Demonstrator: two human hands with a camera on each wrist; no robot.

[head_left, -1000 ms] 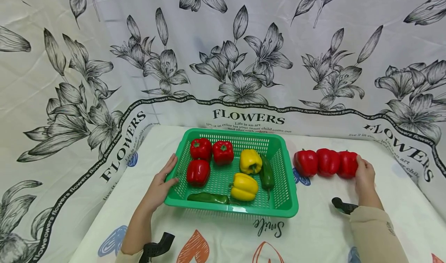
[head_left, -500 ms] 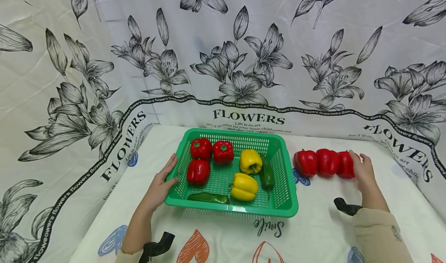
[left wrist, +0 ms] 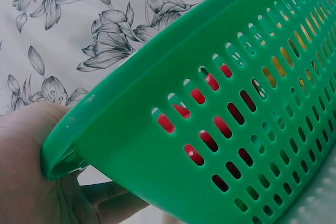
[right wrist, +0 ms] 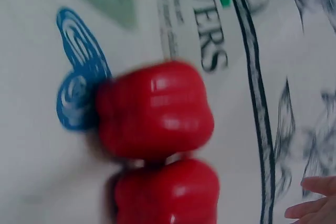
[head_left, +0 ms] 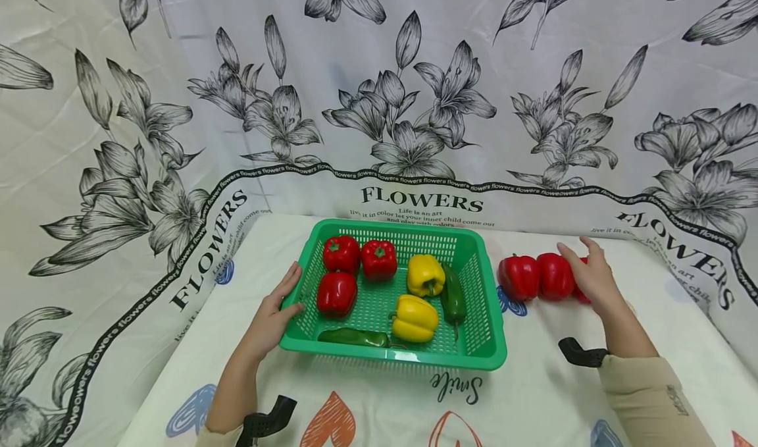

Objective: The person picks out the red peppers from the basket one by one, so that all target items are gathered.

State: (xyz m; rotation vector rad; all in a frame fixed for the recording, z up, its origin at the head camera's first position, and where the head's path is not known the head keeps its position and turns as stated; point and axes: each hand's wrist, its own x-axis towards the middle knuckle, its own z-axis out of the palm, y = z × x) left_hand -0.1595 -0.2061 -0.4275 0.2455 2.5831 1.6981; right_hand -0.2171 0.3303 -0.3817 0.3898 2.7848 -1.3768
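Note:
My left hand (head_left: 272, 315) grips the left end of the green plastic basket (head_left: 491, 315); the left wrist view shows its fingers (left wrist: 121, 203) below the rim. Three red bell peppers lie in a row right of the basket: a near one (head_left: 519, 278), a middle one (head_left: 555, 276) and an end one (head_left: 582, 291). My right hand (head_left: 595, 279) is over the end pepper, mostly hiding it, with thumb and fingers spread apart. In the right wrist view, its fingertips (right wrist: 310, 205) stand away from two red bell peppers (right wrist: 157, 111).
Inside the basket are three red bell peppers (head_left: 337, 293), two yellow bell peppers (head_left: 416, 318) and two long green peppers (head_left: 453, 293). A white printed cloth (head_left: 379, 407) covers the table. Behind hangs a flower-print curtain (head_left: 379, 72). A black wrist mount (head_left: 266, 420) sits on the left wrist.
My right hand has left the outer side of the end red bell pepper and moved left over it, toward the middle one, its fingers spreading. The left hand and basket stay put.

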